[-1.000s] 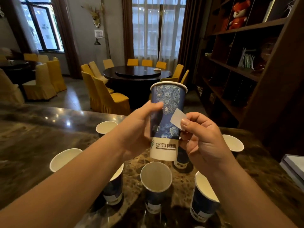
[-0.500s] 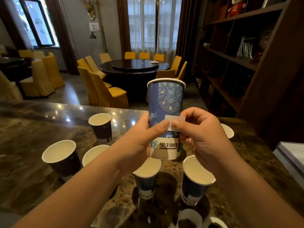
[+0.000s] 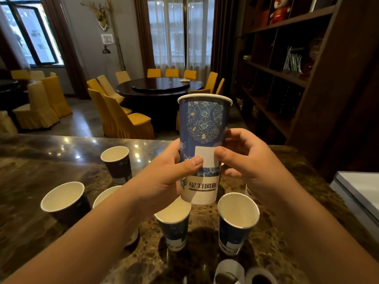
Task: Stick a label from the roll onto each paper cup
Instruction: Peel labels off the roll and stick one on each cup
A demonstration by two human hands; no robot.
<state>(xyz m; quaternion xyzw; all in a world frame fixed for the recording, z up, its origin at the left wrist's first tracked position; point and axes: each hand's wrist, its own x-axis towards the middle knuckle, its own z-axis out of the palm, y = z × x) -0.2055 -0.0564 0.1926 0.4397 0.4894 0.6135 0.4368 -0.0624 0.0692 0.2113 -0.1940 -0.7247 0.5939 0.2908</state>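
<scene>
Over the marble tabletop point(image 3: 61, 160), both hands' fingers point(image 3: 220, 153) are clamping a blue cup point(image 3: 205, 124), thumbs pressing its white label point(image 3: 205, 158); yellow chairs point(image 3: 123, 117) are sitting behind.

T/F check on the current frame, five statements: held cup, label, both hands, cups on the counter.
1. The held cup is raised upright above the counter. True.
2. The white label lies on the cup's blue printed side. True.
3. The right hand rests flat on the counter. False: it is up at the cup, its thumb at the label's right edge.
4. The left hand holds the label roll. False: it grips the cup, its thumb on the label's lower left corner.
5. The cups standing on the counter are all upside down. False: those in view, like the near cup, stand open end up.
</scene>
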